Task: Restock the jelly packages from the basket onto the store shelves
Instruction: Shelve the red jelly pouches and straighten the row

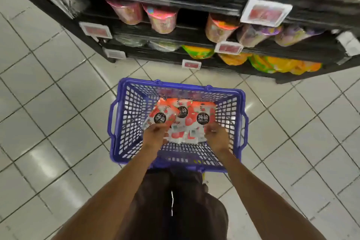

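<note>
Two grips are holding: the left hand (155, 135) is pinching the edge of a glossy red-and-white jelly pouch (162, 116), and the right hand (215, 135) is curling its fingers onto a second pouch (202, 118). Both are lying overlapped inside the purple plastic mesh basket (176, 84), so lifting straight up past its walls looks wisest before reaching the black shelves (194, 31).

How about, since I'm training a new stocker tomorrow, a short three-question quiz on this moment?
1. True or false: the jelly packages lie inside the blue basket.
2. The left hand and right hand are: A gripping packages, B hanging empty, C on the basket's handles.
3. How many black round labels show on the packages?
Key: 1 true; 2 A; 3 three.
</note>
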### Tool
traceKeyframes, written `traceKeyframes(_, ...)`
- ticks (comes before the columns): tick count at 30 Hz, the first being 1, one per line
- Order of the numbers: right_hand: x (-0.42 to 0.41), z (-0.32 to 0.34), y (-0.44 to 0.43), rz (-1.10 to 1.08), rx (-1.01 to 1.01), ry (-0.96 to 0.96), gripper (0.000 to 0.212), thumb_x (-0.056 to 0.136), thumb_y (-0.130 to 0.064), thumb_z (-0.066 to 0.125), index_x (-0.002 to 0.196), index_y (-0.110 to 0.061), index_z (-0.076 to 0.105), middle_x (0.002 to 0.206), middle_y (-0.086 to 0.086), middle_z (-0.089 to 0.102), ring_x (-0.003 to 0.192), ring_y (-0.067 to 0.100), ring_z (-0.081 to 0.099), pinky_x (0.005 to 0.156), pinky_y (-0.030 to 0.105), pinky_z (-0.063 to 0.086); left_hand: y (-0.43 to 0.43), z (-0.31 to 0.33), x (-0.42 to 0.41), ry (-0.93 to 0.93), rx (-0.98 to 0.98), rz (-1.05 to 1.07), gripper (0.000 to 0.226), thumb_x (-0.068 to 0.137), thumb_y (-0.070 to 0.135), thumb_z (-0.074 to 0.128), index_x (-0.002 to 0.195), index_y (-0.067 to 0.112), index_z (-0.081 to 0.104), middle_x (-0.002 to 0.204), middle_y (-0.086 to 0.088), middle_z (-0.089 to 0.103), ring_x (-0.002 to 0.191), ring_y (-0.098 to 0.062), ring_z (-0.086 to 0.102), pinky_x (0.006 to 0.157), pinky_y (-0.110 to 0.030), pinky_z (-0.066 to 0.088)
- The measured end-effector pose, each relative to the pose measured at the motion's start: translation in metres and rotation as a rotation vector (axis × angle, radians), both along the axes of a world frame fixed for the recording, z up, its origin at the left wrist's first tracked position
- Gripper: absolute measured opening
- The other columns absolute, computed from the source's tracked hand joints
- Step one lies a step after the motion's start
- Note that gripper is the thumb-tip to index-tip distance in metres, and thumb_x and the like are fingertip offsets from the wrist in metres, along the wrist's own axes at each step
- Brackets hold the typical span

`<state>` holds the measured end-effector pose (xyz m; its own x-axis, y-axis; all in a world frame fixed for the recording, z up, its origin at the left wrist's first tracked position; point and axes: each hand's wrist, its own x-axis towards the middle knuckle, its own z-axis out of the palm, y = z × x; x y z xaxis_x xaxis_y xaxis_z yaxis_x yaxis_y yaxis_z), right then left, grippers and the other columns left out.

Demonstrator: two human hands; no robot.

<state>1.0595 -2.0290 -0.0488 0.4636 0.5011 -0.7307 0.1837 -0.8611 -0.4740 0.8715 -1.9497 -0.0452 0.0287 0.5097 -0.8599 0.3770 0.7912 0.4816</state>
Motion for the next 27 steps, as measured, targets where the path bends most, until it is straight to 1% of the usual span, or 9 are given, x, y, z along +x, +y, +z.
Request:
traceKeyframes(2, -0.003, -0.052, 0.005, 0.044, -0.02, -0.024, 0.022, 0.092, -0.001, 0.057, 0.108, -0.004, 0.071, 0.11, 0.013, 0.07, 0.106, 0.03, 0.064, 0.083, 0.025, 0.046, 0.002, -0.05, -0.001, 0.074, 0.029, -0.09, 0.008, 0.094, 0.017, 0.061, 0.098, 0.011, 0.064, 0.107, -0.014, 0.07, 0.096, -0.03, 0.067, 0.09, -0.045, 0.055)
traceKeyframes(4, -0.007, -0.098, 0.011, 0.096, -0.018, -0.064, 0.023, 0.089, 0.0, 0.059, 0.108, -0.002, 0.072, 0.113, 0.015, 0.071, 0.107, 0.032, 0.065, 0.089, 0.03, 0.049, 0.003, -0.097, -0.007, 0.125, 0.025, -0.119, 0.014, 0.093, 0.009, 0.06, 0.107, 0.009, 0.062, 0.115, -0.017, 0.067, 0.103, -0.031, 0.065, 0.094, -0.045, 0.053)
traceKeyframes(8, -0.017, -0.169, 0.022, 0.077, -0.058, -0.138, 0.025, 0.09, -0.015, 0.064, 0.113, -0.006, 0.068, 0.105, 0.014, 0.071, 0.095, 0.029, 0.066, 0.073, 0.03, 0.046, 0.001, -0.17, -0.015, 0.183, -0.01, -0.112, 0.043, 0.085, 0.011, 0.07, 0.125, 0.003, 0.057, 0.114, -0.012, 0.067, 0.093, -0.025, 0.065, 0.075, -0.03, 0.051)
traceKeyframes(11, -0.024, -0.209, 0.029, 0.131, -0.033, -0.17, 0.022, 0.09, -0.024, 0.063, 0.102, -0.007, 0.059, 0.112, 0.014, 0.063, 0.104, 0.028, 0.059, 0.085, 0.032, 0.045, 0.005, -0.208, -0.017, 0.383, 0.141, -0.167, 0.052, 0.071, 0.021, 0.084, 0.116, 0.007, 0.061, 0.108, -0.006, 0.068, 0.1, -0.024, 0.065, 0.077, -0.028, 0.049)
traceKeyframes(14, -0.033, -0.236, 0.037, 0.241, -0.112, -0.238, 0.066, 0.081, -0.045, 0.072, 0.127, -0.001, 0.053, 0.131, 0.013, 0.052, 0.122, 0.032, 0.047, 0.099, 0.035, 0.04, 0.007, -0.242, -0.027, 0.557, 0.153, -0.32, 0.084, 0.071, 0.036, 0.083, 0.138, 0.004, 0.044, 0.136, -0.018, 0.053, 0.128, -0.036, 0.048, 0.106, -0.044, 0.04)
traceKeyframes(17, -0.038, -0.246, 0.046, 0.15, -0.166, -0.121, 0.084, 0.074, -0.045, 0.08, 0.135, -0.004, 0.039, 0.119, 0.013, 0.062, 0.11, 0.032, 0.06, 0.087, 0.035, 0.048, 0.005, -0.261, -0.033, 0.664, 0.096, -0.39, 0.095, 0.07, 0.049, 0.08, 0.141, 0.002, 0.039, 0.142, -0.02, 0.046, 0.134, -0.037, 0.04, 0.112, -0.047, 0.034)
traceKeyframes(20, -0.036, -0.243, 0.046, -0.006, -0.173, 0.101, 0.084, 0.074, -0.03, 0.084, 0.14, -0.011, 0.035, 0.119, 0.013, 0.067, 0.11, 0.032, 0.064, 0.082, 0.03, 0.046, 0.008, -0.264, -0.034, 0.524, 0.032, -0.292, 0.083, 0.06, 0.043, 0.088, 0.126, 0.004, 0.057, 0.126, -0.016, 0.063, 0.119, -0.033, 0.058, 0.101, -0.044, 0.048)
traceKeyframes(23, -0.034, -0.224, 0.039, -0.219, -0.109, 0.267, 0.075, 0.075, -0.007, 0.082, 0.141, -0.007, 0.046, 0.123, 0.015, 0.066, 0.114, 0.032, 0.063, 0.091, 0.031, 0.048, 0.011, -0.245, -0.034, 0.355, -0.078, -0.086, 0.064, 0.073, 0.03, 0.085, 0.123, -0.001, 0.06, 0.123, -0.019, 0.066, 0.116, -0.032, 0.062, 0.102, -0.044, 0.048)
traceKeyframes(27, -0.025, -0.174, 0.02, -0.481, 0.009, 0.435, 0.035, 0.075, 0.005, 0.077, 0.107, -0.009, 0.069, 0.092, 0.005, 0.073, 0.088, 0.021, 0.067, 0.077, 0.03, 0.053, 0.01, -0.176, -0.019, 0.148, -0.058, 0.134, 0.043, 0.079, 0.015, 0.08, 0.118, 0.001, 0.065, 0.116, -0.015, 0.069, 0.105, -0.027, 0.065, 0.088, -0.032, 0.048)
